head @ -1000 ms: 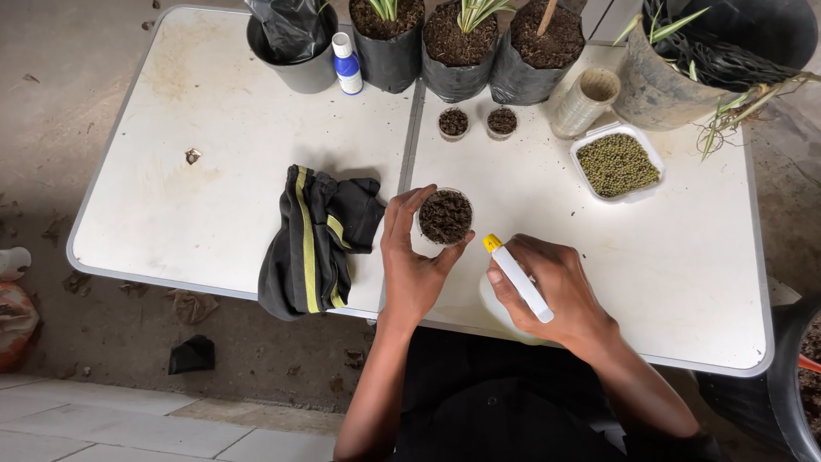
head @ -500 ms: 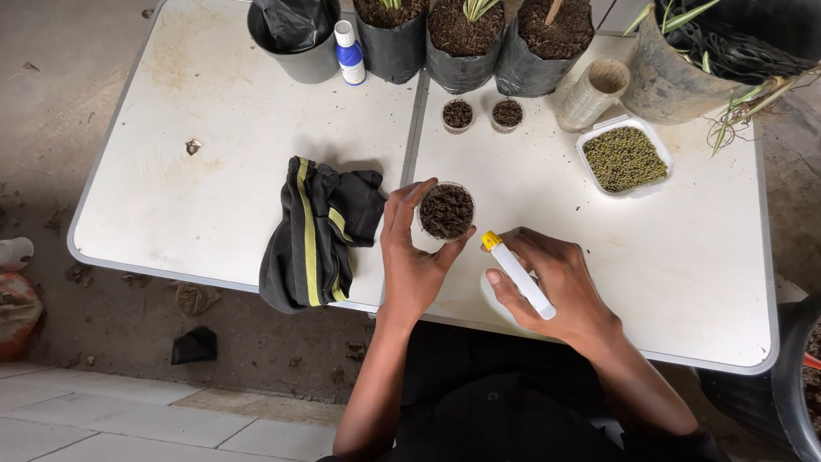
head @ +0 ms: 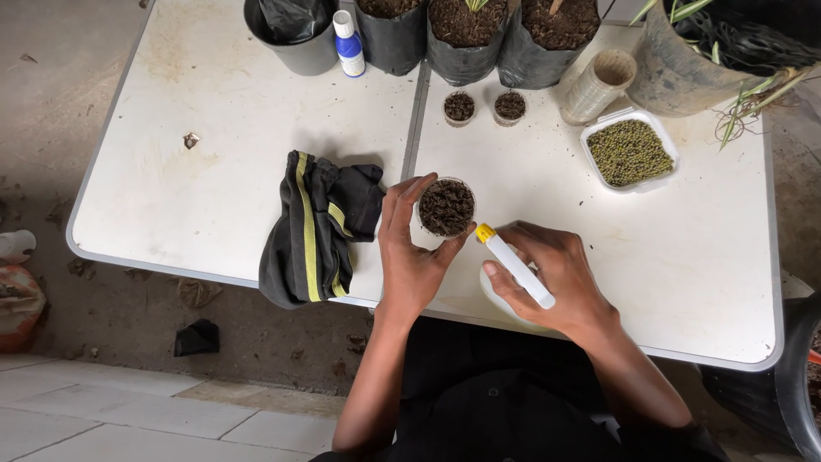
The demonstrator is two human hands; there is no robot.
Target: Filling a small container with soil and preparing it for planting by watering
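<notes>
My left hand (head: 412,255) grips a small clear cup filled with dark soil (head: 446,207), held just above the white folding table (head: 214,128). My right hand (head: 560,278) holds a white spray bottle with a yellow tip (head: 515,267); the tip points at the cup from the right, a short gap away. A black cloth with yellow stripes (head: 315,227) lies crumpled to the left of my left hand.
Two more small soil cups (head: 484,107) stand further back. A clear tray of green beans (head: 631,152) sits at the right, beside a ribbed plastic cup (head: 599,84). Black grow bags (head: 466,34), a dark pot (head: 291,30) and a blue-white bottle (head: 347,36) line the far edge.
Both hands hold nearly the same pose; the view has shifted slightly, and the cup and bottle tip stay close together.
</notes>
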